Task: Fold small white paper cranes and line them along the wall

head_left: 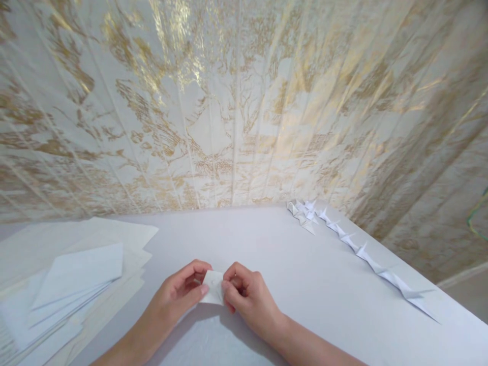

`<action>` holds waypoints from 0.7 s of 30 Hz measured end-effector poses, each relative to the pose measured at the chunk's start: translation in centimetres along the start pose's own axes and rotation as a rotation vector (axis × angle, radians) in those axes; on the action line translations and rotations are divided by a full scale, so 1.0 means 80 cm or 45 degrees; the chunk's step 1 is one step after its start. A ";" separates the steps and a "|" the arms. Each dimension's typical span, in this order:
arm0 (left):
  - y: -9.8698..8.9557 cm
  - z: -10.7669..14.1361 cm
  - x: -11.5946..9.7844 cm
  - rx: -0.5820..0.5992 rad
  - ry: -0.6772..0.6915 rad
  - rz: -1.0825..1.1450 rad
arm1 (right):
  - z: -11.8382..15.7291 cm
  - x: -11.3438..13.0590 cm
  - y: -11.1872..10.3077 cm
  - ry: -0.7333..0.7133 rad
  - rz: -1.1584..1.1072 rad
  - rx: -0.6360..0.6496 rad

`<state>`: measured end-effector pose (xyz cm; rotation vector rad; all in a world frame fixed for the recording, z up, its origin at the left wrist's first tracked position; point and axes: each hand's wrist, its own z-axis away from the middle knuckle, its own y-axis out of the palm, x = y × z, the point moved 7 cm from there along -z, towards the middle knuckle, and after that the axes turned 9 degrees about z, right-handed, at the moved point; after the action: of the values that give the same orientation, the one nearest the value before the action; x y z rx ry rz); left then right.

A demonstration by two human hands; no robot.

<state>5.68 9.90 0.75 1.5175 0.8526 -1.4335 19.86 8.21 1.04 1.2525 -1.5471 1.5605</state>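
A small piece of folded white paper (213, 285) is held up between my two hands, over the front middle of the table. My left hand (185, 290) pinches its left edge, thumb in front and fingers behind. On the right edge, my right hand (246, 290) grips the paper between thumb and curled forefinger. Its other fingers are bent in and partly hidden. Fold lines show faintly on the paper's face; its back cannot be seen.
Loose white sheets (133, 239) and a stack of cut paper (84, 267) lie on the left of the white table (229, 234). Folded paper cranes (348, 240) line the right edge, with several bunched at the back corner. Gold-patterned wall covering (213, 127) rises behind.
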 end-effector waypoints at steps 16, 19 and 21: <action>0.017 0.010 0.003 0.043 -0.035 -0.500 | 0.003 0.019 -0.009 -0.206 -0.178 -0.050; 0.019 0.011 0.006 0.031 -0.058 -0.544 | 0.003 0.013 0.000 -0.116 -0.151 0.032; 0.016 0.012 0.007 -0.005 -0.076 -0.576 | 0.004 0.008 0.004 -0.039 -0.055 0.049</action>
<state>6.48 8.49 0.40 1.3213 1.2142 -1.7853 19.41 7.75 1.43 1.3282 -1.5054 1.5571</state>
